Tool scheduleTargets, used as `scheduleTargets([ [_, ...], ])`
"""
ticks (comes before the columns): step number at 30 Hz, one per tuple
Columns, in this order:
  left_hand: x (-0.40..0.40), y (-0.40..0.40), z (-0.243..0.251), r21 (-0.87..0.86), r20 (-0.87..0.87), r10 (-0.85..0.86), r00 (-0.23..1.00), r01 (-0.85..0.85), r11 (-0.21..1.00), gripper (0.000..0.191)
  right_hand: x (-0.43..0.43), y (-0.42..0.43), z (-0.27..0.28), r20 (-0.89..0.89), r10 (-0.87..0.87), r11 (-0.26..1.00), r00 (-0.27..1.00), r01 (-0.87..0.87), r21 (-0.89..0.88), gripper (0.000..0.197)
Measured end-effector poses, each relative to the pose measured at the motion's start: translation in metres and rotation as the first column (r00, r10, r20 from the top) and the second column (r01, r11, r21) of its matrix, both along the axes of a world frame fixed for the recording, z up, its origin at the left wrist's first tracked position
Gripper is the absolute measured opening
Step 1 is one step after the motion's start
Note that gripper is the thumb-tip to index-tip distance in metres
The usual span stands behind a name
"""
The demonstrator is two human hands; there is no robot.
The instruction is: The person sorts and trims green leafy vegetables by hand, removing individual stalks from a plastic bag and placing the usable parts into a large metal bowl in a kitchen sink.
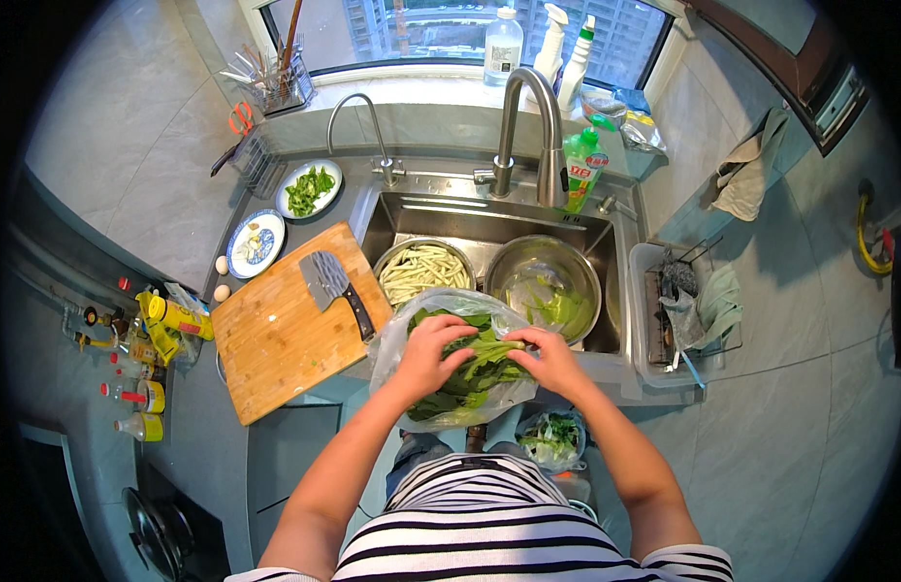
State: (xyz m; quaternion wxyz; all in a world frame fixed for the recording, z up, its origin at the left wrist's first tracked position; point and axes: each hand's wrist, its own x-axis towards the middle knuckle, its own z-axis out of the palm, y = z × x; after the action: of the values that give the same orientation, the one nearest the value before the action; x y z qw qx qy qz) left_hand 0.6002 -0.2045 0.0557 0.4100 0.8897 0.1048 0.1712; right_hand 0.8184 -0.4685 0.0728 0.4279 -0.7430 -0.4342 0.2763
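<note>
A clear plastic bag (385, 349) of leafy greens (465, 382) is at the sink's front edge. My left hand (432, 353) lies over the leaves with thumb and fingers spread apart. At the bag's right side, my right hand (549, 358) pinches the pale stems of a bunch of greens (494, 351) between thumb and fingers. Just beyond the bag, a steel bowl (592, 280) in the sink holds water and a few green leaves (559, 302). Beside it stands a bowl of pale cut strips (425, 269), partly hidden by the bag.
A cleaver (327, 280) lies on the wooden cutting board (276, 349) at left. Behind are a plate of chopped green peppers (310, 190), a blue-patterned plate (239, 251) and two eggs (222, 292). The faucet (505, 131) arches over the sink (614, 313). A plastic bin (643, 320) stands right.
</note>
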Motion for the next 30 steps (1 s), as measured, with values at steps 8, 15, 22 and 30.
scheduleTargets([
  [8,0.026,-0.006,0.003,-0.110,-0.118,-0.059,0.991,0.046,0.993,0.019,-0.015,0.022,0.001,-0.148,-0.052,0.999,0.988,0.050,-0.020,0.054],
  [15,0.018,0.038,-0.032,-0.575,-0.074,-0.226,0.971,0.143,0.806,0.010,0.001,0.038,0.017,0.171,0.094,0.990,0.981,-0.110,0.087,0.045],
  [22,0.008,0.049,-0.018,-0.413,-0.036,-0.164,0.986,0.135,0.901,0.019,-0.012,0.073,0.037,0.369,0.051,0.996,0.928,-0.076,0.052,0.041],
  [30,-0.010,0.035,0.033,-0.099,0.052,-0.045,0.998,0.050,0.994,0.038,0.002,0.083,0.029,0.273,0.197,0.965,0.942,-0.235,0.113,0.026],
])
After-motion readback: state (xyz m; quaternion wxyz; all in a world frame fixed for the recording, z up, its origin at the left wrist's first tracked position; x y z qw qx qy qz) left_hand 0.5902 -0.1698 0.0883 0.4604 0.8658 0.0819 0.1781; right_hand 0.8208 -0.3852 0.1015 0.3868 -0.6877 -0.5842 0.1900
